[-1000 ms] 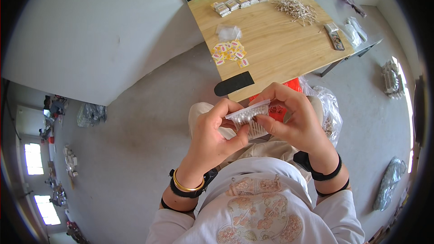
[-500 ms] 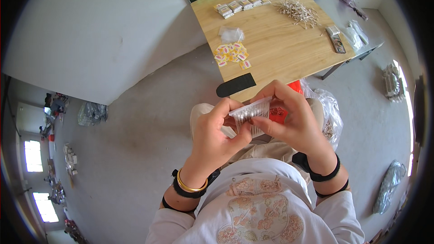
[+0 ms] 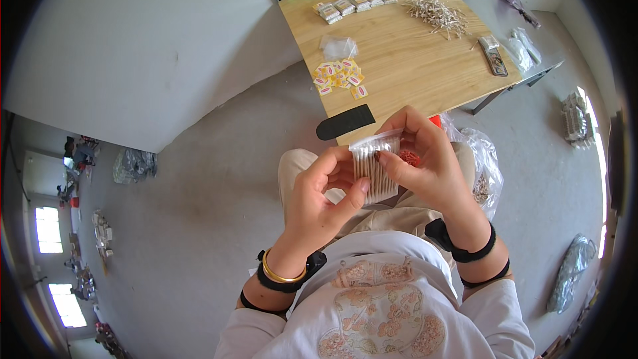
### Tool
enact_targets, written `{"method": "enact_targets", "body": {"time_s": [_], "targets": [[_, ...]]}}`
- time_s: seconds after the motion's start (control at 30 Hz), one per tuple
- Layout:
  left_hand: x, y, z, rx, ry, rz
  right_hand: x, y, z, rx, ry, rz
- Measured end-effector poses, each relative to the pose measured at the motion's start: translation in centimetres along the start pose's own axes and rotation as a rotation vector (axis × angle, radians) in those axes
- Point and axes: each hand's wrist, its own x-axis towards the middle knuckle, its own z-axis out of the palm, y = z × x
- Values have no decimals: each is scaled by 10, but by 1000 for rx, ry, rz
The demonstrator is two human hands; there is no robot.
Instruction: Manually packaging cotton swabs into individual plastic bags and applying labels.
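Head view: small clear bag (image 3: 376,167), packed with upright pale sticks, sealed top.
Place: over the lap, near the table (image 3: 412,73) edge.
Left hand (image 3: 323,196): fingers pinch its lower left side.
Right hand (image 3: 425,159): fingers grip its right side.

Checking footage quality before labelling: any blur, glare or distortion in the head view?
Head view: strong fisheye, the wooden table edges bow and a black vignette rings the frame; windows at lower left are blown out; daylight is even, shadows soft; the left hand, right hand and the clear bag of cotton swabs between them are sharp, no motion blur; small items at the table's far end are too small to read.
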Motion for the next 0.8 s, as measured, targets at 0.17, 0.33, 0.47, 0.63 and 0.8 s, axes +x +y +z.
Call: {"method": "enact_targets", "body": {"time_s": [0.17, 0.33, 0.47, 0.63, 0.8], "targets": [[-1, -1, 1, -40, 9, -3, -1, -1, 0, -45, 2, -38], [-2, -4, 3, -47, 7, 7, -1, -1, -1, -79, -4, -41], [0, -7, 2, -52, 6, 21, 0, -1, -1, -89, -12, -44], [-2, -6, -2, -109, 3, -28, 1, 3, -3, 21, -55, 7], [-1, 2, 1, -195, 15, -86, 3, 6, -11, 76, -205, 112]]}}
